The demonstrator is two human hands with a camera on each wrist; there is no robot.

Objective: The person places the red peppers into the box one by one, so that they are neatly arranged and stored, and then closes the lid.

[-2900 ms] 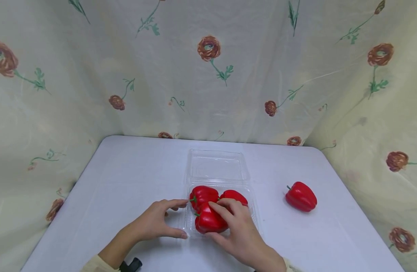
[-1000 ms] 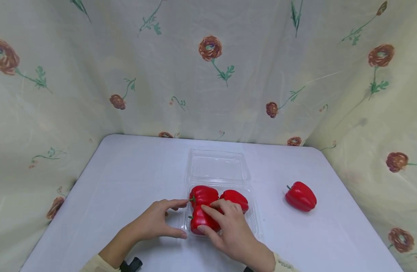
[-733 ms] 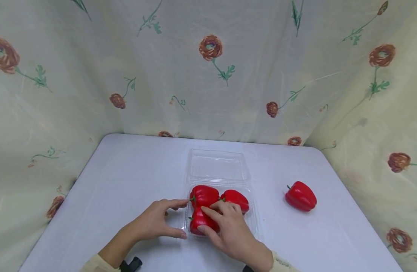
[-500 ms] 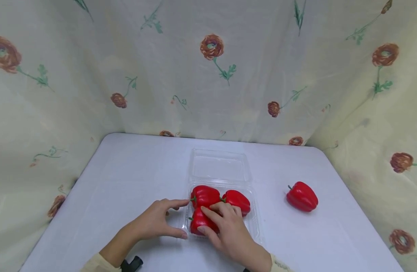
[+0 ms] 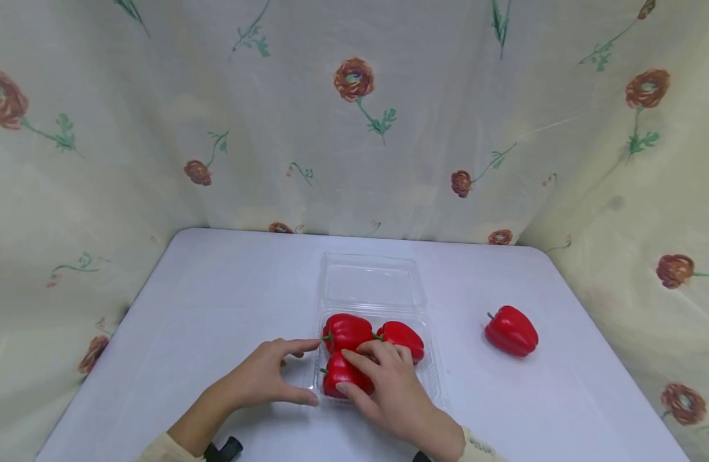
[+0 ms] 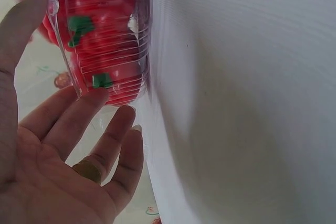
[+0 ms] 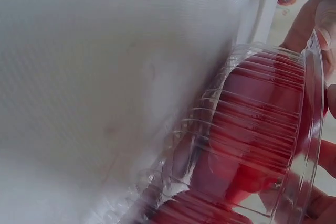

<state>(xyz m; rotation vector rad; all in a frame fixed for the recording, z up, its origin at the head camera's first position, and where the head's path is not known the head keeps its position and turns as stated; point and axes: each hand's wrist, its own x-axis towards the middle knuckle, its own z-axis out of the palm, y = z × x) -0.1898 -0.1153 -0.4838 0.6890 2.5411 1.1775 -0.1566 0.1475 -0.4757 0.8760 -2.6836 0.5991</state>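
Note:
A clear plastic clamshell container (image 5: 434,378) sits on the table with its lid folded back, holding three red bell peppers. My right hand (image 5: 396,394) grips the front bell pepper (image 5: 345,375), thumb on its near side and index finger across its top. Behind it are the back left bell pepper (image 5: 347,330) and the back right bell pepper (image 5: 401,338). At the container's left side, my left hand (image 5: 267,375) has thumb and index finger spread, fingertips right at the rim. In the left wrist view, green stems (image 6: 102,80) show through the ribbed wall.
Another red bell pepper (image 5: 511,331) lies on the white table (image 5: 244,276) to the right of the container. The lid (image 5: 370,282) lies open toward the back. A flowered curtain (image 5: 412,128) surrounds the table's back and sides.
Since the earliest frame, my right hand has moved the front bell pepper left and slightly toward me, settling it lower in the container. Over the last second both hands have hardly moved.

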